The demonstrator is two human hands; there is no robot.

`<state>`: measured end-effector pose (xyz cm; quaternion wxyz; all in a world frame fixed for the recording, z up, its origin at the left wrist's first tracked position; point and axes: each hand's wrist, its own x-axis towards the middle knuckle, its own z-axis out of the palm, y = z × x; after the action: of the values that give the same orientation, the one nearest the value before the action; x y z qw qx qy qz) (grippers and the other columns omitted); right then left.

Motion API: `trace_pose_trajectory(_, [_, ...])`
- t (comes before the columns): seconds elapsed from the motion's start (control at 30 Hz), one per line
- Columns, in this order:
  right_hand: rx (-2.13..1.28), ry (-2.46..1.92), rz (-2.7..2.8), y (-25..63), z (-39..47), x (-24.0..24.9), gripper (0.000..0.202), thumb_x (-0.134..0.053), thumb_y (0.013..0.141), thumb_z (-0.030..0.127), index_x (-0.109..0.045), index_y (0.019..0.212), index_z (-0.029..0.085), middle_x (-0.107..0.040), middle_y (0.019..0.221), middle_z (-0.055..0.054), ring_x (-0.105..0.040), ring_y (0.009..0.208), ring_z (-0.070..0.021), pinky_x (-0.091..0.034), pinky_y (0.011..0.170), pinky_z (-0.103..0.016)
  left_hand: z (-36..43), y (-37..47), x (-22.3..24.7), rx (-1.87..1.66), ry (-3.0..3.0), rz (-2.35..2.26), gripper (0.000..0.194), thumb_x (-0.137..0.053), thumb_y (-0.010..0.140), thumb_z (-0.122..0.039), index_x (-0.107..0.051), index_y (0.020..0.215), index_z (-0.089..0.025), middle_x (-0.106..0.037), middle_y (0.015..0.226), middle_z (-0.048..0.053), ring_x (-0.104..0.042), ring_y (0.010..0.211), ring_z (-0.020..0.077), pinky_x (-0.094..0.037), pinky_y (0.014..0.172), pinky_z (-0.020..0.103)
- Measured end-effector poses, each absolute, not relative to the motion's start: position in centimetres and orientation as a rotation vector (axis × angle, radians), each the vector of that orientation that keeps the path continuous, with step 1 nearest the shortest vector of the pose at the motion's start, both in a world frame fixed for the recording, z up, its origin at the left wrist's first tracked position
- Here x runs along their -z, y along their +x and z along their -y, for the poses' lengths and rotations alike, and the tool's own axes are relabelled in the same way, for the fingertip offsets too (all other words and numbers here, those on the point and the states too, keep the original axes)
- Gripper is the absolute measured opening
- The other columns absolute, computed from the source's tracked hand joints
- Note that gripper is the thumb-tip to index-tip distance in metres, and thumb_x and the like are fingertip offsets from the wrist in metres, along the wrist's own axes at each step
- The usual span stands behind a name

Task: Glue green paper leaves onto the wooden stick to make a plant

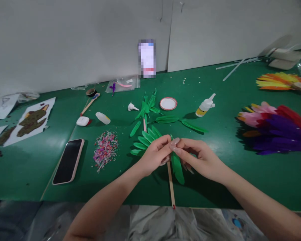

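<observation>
My left hand (157, 152) and my right hand (203, 155) meet at the fingertips over the table, both closed in a pinch. A green feather (177, 169) hangs down from between the fingers; its upper end is hidden by them. Beneath the hands lies a thin wooden stick (171, 185) with a red tip at the table's edge. Green feathers (145, 142) fan out beside my left hand, partly covered by it. Just beyond lie more loose green feathers (167, 119) and a bunch of small green feathers (147, 107) on a stick.
To the left are a phone (68, 162), a pile of colourful bits (105, 150) and a small white bottle (103, 118). A glue bottle (205, 106) and a white lid (168, 103) stand farther back. Purple and red feathers (278, 130) lie right. A lit phone (147, 58) leans on the wall.
</observation>
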<state>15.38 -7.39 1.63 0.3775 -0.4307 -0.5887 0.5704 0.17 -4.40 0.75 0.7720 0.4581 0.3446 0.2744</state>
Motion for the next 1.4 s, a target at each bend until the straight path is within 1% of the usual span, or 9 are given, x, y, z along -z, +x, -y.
trace_pose_trajectory(0.3, [-1.537, -0.969, 1.728, 15.1, 8.3, -1.6, 0.037, -0.041, 0.091, 0.038, -0.044, 0.060, 0.018, -0.041, 0.043, 0.006, -0.040, 0.037, -0.0054, -0.031, 0.039, -0.017, 3.4, -0.6, -1.0, -0.814, 0.983, -0.933, 0.036, -0.058, 0.078, -0.046, -0.040, 0.066, -0.017, -0.036, 0.047, -0.008, -0.030, 0.035, 0.0020, -0.021, 0.034, 0.014])
trace_pose_trajectory(0.43, [-1.277, -1.045, 1.755, 15.1, 7.9, -1.5, 0.046, -0.036, 0.090, 0.047, -0.039, 0.054, 0.019, -0.038, 0.044, 0.005, -0.035, 0.040, -0.0066, -0.028, 0.042, -0.021, 3.5, -0.8, -1.1, -0.836, 1.058, -0.921, 0.036, -0.056, 0.080, -0.044, -0.038, 0.063, -0.018, -0.033, 0.042, -0.009, -0.028, 0.034, 0.0023, -0.020, 0.035, 0.014])
trace_pose_trajectory(0.53, [-1.146, -1.169, 1.796, 15.2, 7.5, -1.2, 0.044, -0.047, 0.082, 0.056, -0.042, 0.059, 0.019, -0.041, 0.050, 0.004, -0.037, 0.045, -0.0083, -0.028, 0.044, -0.022, 3.7, -0.6, -1.1, -0.873, 1.092, -0.924, 0.037, -0.056, 0.080, -0.043, -0.038, 0.061, -0.017, -0.031, 0.040, -0.010, -0.027, 0.034, 0.0025, -0.020, 0.035, 0.015])
trace_pose_trajectory(0.67, [-1.135, -1.288, 1.956, 14.8, 7.5, -0.5, 0.034, -0.047, 0.087, 0.041, -0.046, 0.062, 0.019, -0.046, 0.051, 0.003, -0.039, 0.045, -0.0088, -0.028, 0.045, -0.022, 3.8, -0.4, -1.2, -0.869, 1.102, -0.935, 0.031, -0.058, 0.079, -0.043, -0.048, 0.066, -0.016, -0.031, 0.042, -0.009, -0.026, 0.035, 0.0028, -0.018, 0.035, 0.016])
trace_pose_trajectory(0.8, [-1.083, -1.329, 1.964, 14.4, 7.7, 0.1, 0.036, -0.042, 0.090, 0.033, -0.039, 0.056, 0.019, -0.041, 0.046, 0.004, -0.036, 0.041, -0.0083, -0.025, 0.043, -0.023, 3.8, -0.2, -1.4, -0.843, 1.116, -0.992, 0.026, -0.063, 0.075, -0.039, -0.055, 0.072, -0.015, -0.038, 0.047, -0.008, -0.028, 0.039, 0.0025, -0.022, 0.037, 0.017])
trace_pose_trajectory(0.9, [-0.990, -1.356, 1.912, 14.3, 7.8, 0.2, 0.039, -0.046, 0.088, 0.035, -0.034, 0.053, 0.020, -0.035, 0.046, 0.005, -0.031, 0.041, -0.0077, -0.023, 0.043, -0.023, 3.8, -0.3, -1.6, -0.833, 1.148, -1.002, 0.024, -0.066, 0.073, -0.037, -0.057, 0.071, -0.015, -0.046, 0.056, -0.005, -0.036, 0.046, 0.0030, -0.027, 0.042, 0.016])
trace_pose_trajectory(1.1, [-1.272, -1.263, 1.774, 14.8, 7.4, -0.3, 0.031, -0.049, 0.085, 0.047, -0.051, 0.075, 0.017, -0.047, 0.059, 0.003, -0.041, 0.051, -0.0094, -0.032, 0.045, -0.021, 3.9, -0.4, -1.9, -0.774, 1.145, -0.930, 0.025, -0.066, 0.072, -0.038, -0.058, 0.071, -0.014, -0.055, 0.063, -0.002, -0.047, 0.055, 0.0062, -0.036, 0.049, 0.017])
trace_pose_trajectory(1.23, [-1.381, -1.182, 1.877, 15.0, 7.4, -0.8, 0.034, -0.041, 0.090, 0.041, -0.049, 0.067, 0.018, -0.047, 0.051, 0.004, -0.045, 0.045, -0.0082, -0.033, 0.045, -0.020, 4.0, -0.3, -1.9, -0.737, 1.150, -0.924, 0.022, -0.068, 0.070, -0.034, -0.059, 0.072, -0.014, -0.055, 0.063, -0.002, -0.049, 0.055, 0.0072, -0.038, 0.049, 0.017])
trace_pose_trajectory(1.4, [-1.269, -1.159, 1.927, 15.0, 7.6, -0.8, 0.038, -0.038, 0.092, 0.036, -0.047, 0.060, 0.018, -0.044, 0.044, 0.005, -0.042, 0.041, -0.0073, -0.032, 0.045, -0.020, 3.9, -0.5, -2.2, -0.735, 1.205, -0.949, 0.021, -0.071, 0.066, -0.032, -0.062, 0.071, -0.014, -0.053, 0.060, -0.003, -0.047, 0.054, 0.0065, -0.039, 0.051, 0.017])
